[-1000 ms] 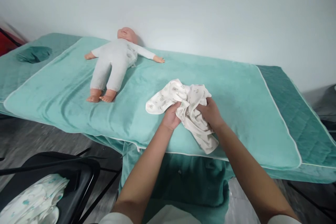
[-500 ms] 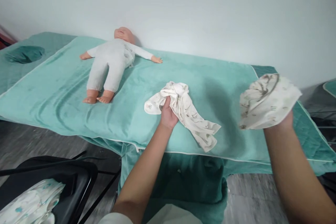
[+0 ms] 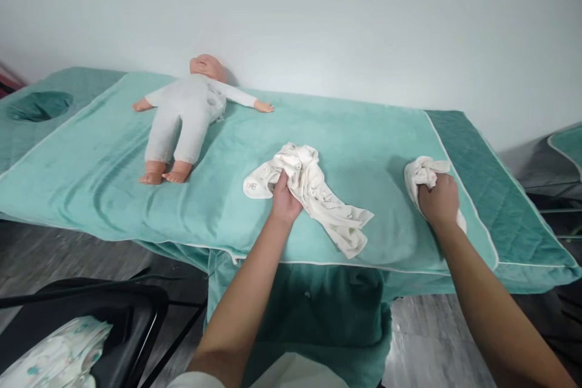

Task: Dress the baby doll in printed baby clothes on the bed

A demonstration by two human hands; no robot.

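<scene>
My left hand [image 3: 285, 200] is closed on a crumpled white printed baby garment [image 3: 313, 194] lying in the middle of a teal towel [image 3: 113, 163] that covers a padded table. My right hand [image 3: 439, 201] is closed on a second white cloth piece [image 3: 422, 171], pressing it down onto the towel near its right edge. A baby doll [image 3: 186, 115] in a pale grey suit lies on its back at the far left of the towel, arms spread, apart from both hands.
A white wall runs behind the table. A dark green quilted cover [image 3: 500, 194] shows at the table's right end. A black cart [image 3: 113, 315] at lower left holds folded printed diapers [image 3: 54, 357]. The floor is grey wood.
My right hand pulled one white piece away from the bundle, lifted it to the right, then lowered it onto the towel's right side. My left hand stayed on the remaining garment.
</scene>
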